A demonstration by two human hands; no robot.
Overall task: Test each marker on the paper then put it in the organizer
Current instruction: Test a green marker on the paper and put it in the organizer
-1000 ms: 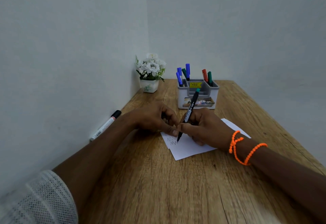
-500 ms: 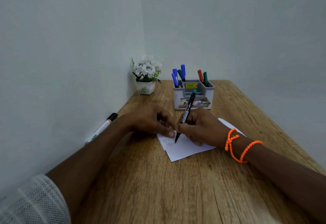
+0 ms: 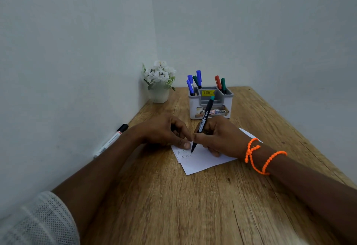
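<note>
My right hand [image 3: 222, 138] grips a black marker with a teal end [image 3: 205, 118], uncapped, its tip touching the white paper [image 3: 201, 162] beside two rows of zigzag lines. My left hand [image 3: 161, 130] rests next to it with fingers curled and the thumb pressed on the paper's left edge; whatever is inside the curled fingers is hidden. Behind the hands stands the grey-and-white organizer [image 3: 211, 109], with blue and green markers [image 3: 194, 82] in its left slot and a red and a green marker [image 3: 220, 83] in its right slot.
A white marker with a black cap [image 3: 110, 140] lies against the left wall. A small pot of white flowers [image 3: 159, 82] sits in the far corner. The wooden table [image 3: 193, 206] meets walls on the left and at the back, and its right edge runs diagonally.
The marker tip has shifted slightly on the paper, adding to the zigzag marks. Both hands stay in place, and the view moved a little.
</note>
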